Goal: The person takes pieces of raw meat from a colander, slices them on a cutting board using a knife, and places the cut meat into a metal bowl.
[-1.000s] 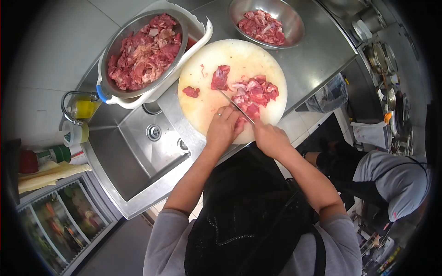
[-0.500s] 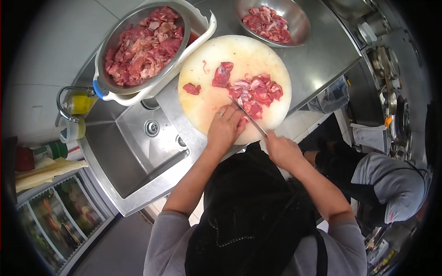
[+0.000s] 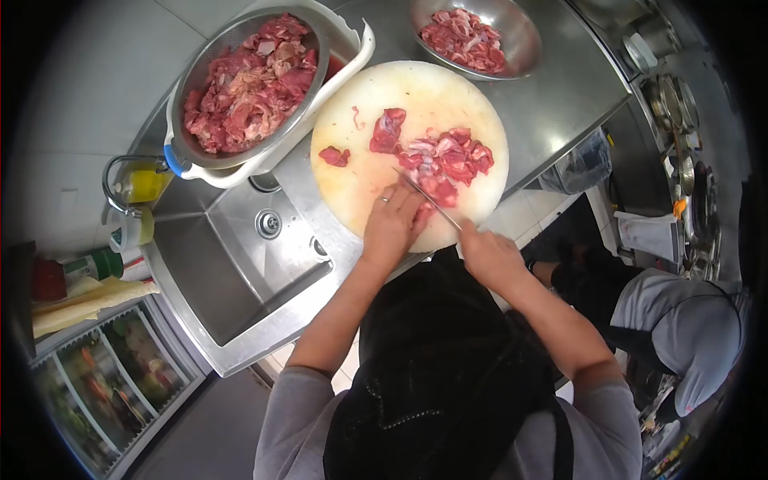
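Observation:
On a round white cutting board (image 3: 360, 192) lies a heap of cut raw meat (image 3: 460, 156). A larger chunk (image 3: 387, 130) and a small scrap (image 3: 334, 156) of meat lie left of the heap. My right hand (image 3: 490, 254) is wrapped round the handle of a knife (image 3: 433, 202), whose blade slants up-left across the board along the heap's lower edge. Close against the blade's left side, my left hand (image 3: 392, 220) presses with bent fingers on a piece of meat (image 3: 423, 214), mostly hidden beneath them. A ring shows on one finger.
A large metal bowl of raw meat (image 3: 181, 136) rests in a white plastic tub (image 3: 364, 50) at upper left. Another metal bowl (image 3: 524, 48) with meat pieces stands behind the board. The sink (image 3: 216, 264) lies left. A co-worker in a grey shirt (image 3: 688, 312) bends at the right.
The knife and my right hand have shifted slightly, with the blade still beside my left fingers. The co-worker at the right has moved an arm downward.

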### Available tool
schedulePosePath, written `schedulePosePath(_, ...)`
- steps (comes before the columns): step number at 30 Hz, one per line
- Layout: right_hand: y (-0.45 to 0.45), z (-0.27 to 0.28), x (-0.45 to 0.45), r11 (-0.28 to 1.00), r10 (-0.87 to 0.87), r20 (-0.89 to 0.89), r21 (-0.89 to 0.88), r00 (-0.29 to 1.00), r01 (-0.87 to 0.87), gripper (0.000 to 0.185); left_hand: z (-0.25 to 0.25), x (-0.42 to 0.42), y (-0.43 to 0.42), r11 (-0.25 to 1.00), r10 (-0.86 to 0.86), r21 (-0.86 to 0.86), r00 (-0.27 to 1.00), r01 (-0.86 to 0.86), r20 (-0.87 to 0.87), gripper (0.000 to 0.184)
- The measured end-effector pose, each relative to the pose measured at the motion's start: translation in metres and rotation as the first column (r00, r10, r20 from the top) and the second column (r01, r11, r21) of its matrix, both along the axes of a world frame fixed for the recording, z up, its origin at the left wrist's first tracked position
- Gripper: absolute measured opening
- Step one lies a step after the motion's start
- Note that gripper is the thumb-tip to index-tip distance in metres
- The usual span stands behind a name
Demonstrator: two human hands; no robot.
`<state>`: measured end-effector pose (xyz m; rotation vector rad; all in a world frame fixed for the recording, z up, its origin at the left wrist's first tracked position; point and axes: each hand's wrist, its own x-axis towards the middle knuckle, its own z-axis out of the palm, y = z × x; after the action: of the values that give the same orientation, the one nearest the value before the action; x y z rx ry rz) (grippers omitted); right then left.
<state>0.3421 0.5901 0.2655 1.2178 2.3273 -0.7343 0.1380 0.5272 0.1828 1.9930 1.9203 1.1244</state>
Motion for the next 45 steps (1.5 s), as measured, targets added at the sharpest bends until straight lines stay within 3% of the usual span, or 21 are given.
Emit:
schedulePosePath(1,0.002,-0.008,-0.004,0.998,0.027,-0.083,0.062,0.996,-0.022,0.022,-0.001,0.002,-0.003,1.000,-0.003,-0.001,1.000,0.003,0.003,0.029)
schedulePosePath(5,-0.005,-0.003,0.010,0.994,0.045,-0.096,0.100,0.994,-0.035,0.021,0.001,0.000,0.000,1.000,0.007,-0.030,1.000,-0.007,0.024,0.028)
schedulePosePath(7,-0.019,0.021,0.032,1.000,-0.015,0.052,-0.021,0.999,0.016,0.020,0.002,-0.001,0.002,1.000,0.000,-0.009,0.999,0.000,0.043,0.028)
schedulePosePath(10,-0.013,0.002,0.023,0.997,0.009,-0.105,0.075,0.994,-0.001,0.017,0.002,0.002,0.001,0.999,-0.009,0.035,0.999,0.008,0.033,0.028)
schedulePosePath(13,0.000,-0.015,0.004,0.997,0.044,-0.061,0.066,0.997,-0.040,0.020,0.003,0.002,0.000,1.000,0.012,0.016,1.000,-0.012,0.011,0.029)
schedulePosePath(17,-0.021,0.015,0.047,0.999,-0.041,-0.042,0.017,0.998,0.041,0.023,0.001,-0.002,0.002,0.999,0.054,0.000,0.998,-0.054,0.017,0.027)
schedulePosePath(19,-0.024,0.021,0.058,0.999,-0.030,0.052,-0.012,0.998,0.031,0.025,0.003,0.001,0.000,0.998,0.057,0.017,0.998,-0.057,0.018,0.026)
schedulePosePath(23,-0.015,0.006,0.045,0.998,-0.022,-0.053,0.050,0.998,0.024,0.028,0.000,0.002,-0.004,0.997,0.071,-0.002,0.997,-0.071,0.036,0.026)
schedulePosePath(25,-0.015,0.014,0.053,0.999,-0.030,-0.016,-0.032,0.999,0.030,0.029,0.000,-0.004,-0.008,0.995,0.090,-0.036,0.995,-0.088,0.047,0.026)
schedulePosePath(28,-0.020,0.020,0.071,0.998,-0.037,0.025,-0.055,0.999,0.039,0.029,0.006,-0.010,-0.013,0.946,0.321,-0.057,0.947,-0.320,0.004,0.037)
schedulePosePath(32,-0.001,0.009,0.081,0.998,0.043,-0.022,0.056,0.999,-0.042,0.028,0.023,0.000,-0.021,0.911,0.410,-0.005,0.910,-0.411,-0.066,0.049)
schedulePosePath(34,0.014,0.005,0.077,0.993,0.024,-0.111,0.118,0.993,-0.011,0.028,0.021,0.004,-0.030,0.888,0.457,-0.056,0.889,-0.456,0.013,0.061)
schedulePosePath(38,0.021,0.006,0.063,0.984,0.046,-0.135,0.179,0.990,-0.021,0.028,0.010,0.004,-0.033,0.915,0.389,-0.117,0.921,-0.386,0.008,0.056)
schedulePosePath(40,0.019,0.020,0.057,0.984,-0.026,-0.224,0.164,0.974,0.064,0.028,0.005,0.007,-0.027,0.966,0.246,-0.105,0.963,-0.235,0.107,0.048)
schedulePosePath(43,0.018,0.028,0.058,0.991,-0.052,-0.285,0.104,0.957,0.085,0.028,0.018,0.001,-0.033,0.981,0.192,-0.021,0.976,-0.191,0.103,0.038)
schedulePosePath(45,0.018,0.028,0.063,0.994,-0.053,-0.297,0.075,0.953,0.078,0.028,0.023,-0.004,-0.044,0.968,0.249,-0.076,0.956,-0.240,0.155,0.033)
